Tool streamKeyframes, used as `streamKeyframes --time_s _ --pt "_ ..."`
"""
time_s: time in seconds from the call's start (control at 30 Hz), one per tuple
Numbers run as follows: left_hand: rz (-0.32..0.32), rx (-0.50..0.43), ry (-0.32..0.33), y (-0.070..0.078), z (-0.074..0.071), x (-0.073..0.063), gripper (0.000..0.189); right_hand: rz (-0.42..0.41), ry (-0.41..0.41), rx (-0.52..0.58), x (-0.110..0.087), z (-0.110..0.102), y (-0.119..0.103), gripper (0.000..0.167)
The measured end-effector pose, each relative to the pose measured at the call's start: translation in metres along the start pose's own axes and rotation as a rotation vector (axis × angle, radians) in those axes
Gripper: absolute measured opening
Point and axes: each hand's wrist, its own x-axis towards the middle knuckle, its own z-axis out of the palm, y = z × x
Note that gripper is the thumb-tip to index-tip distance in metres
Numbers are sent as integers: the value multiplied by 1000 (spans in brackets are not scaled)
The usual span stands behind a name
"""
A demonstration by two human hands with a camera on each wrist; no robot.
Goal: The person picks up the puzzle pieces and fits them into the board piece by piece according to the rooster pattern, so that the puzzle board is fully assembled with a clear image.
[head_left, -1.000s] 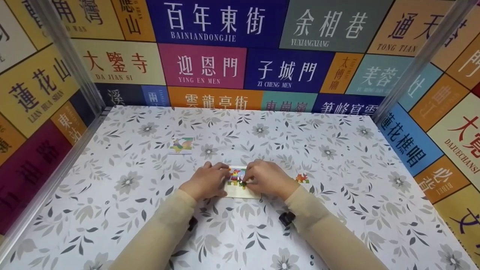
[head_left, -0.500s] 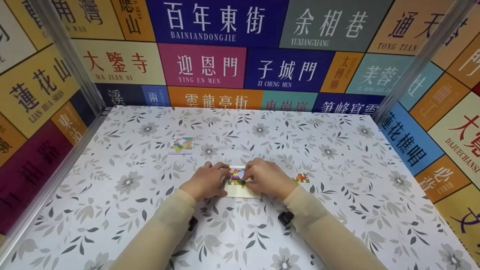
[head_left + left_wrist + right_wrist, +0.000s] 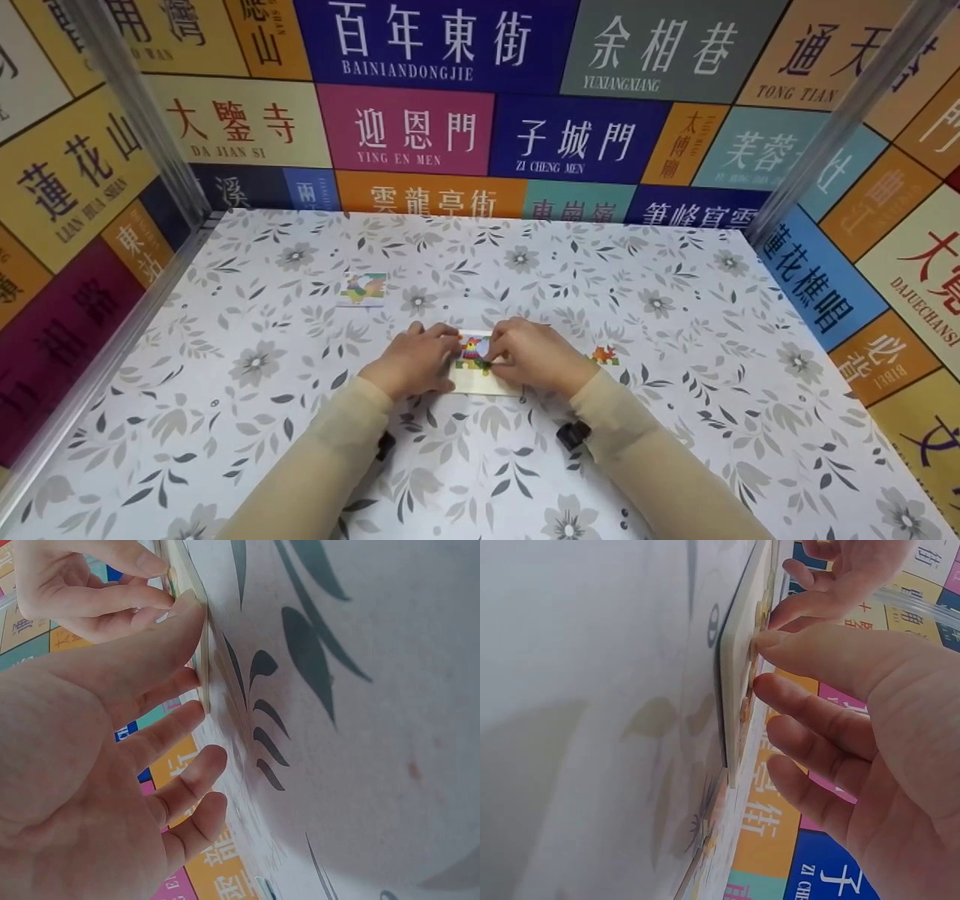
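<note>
My left hand (image 3: 412, 361) holds the left edge of a pale jigsaw puzzle board (image 3: 487, 385), thumb at the near side and fingers at the far side. Colourful assembled pieces (image 3: 472, 349) with a bird picture cover the board's upper part; its near strip is bare. On the right, my right hand (image 3: 541, 356) pinches a small dark-green puzzle piece (image 3: 485, 367) between thumb and index finger, low over the board. In the right wrist view the thumb (image 3: 776, 641) presses at the pieces on the board's face; the other fingers are spread. The right hand hides the board's right part.
An orange-and-green puzzle piece (image 3: 604, 355) lies right of the right hand. Farther back at left lies a square picture card (image 3: 364, 289). The table (image 3: 480, 480) has a flat floral cover, with lettered panels (image 3: 420, 135) standing behind and at both sides.
Both hands stay almost in place. The right fingertips have shifted slightly, and the small piece beneath them has turned a little and sits closer to the assembled pieces.
</note>
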Motion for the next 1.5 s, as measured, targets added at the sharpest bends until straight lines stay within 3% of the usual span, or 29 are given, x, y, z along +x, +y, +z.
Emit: streamKeyframes --time_s 0.4,0.6,1.1,1.5 --pt "38 -16 33 -1 1 -2 56 35 56 30 -12 -5 9 15" --pt "19 -24 22 0 -1 -2 57 60 102 22 -21 -9 16 14" --pt "1 -11 8 0 0 0 58 112 105 8 -43 -16 36 5" --pt "31 -34 37 -1 1 -2 54 165 131 23 -65 -23 53 8"
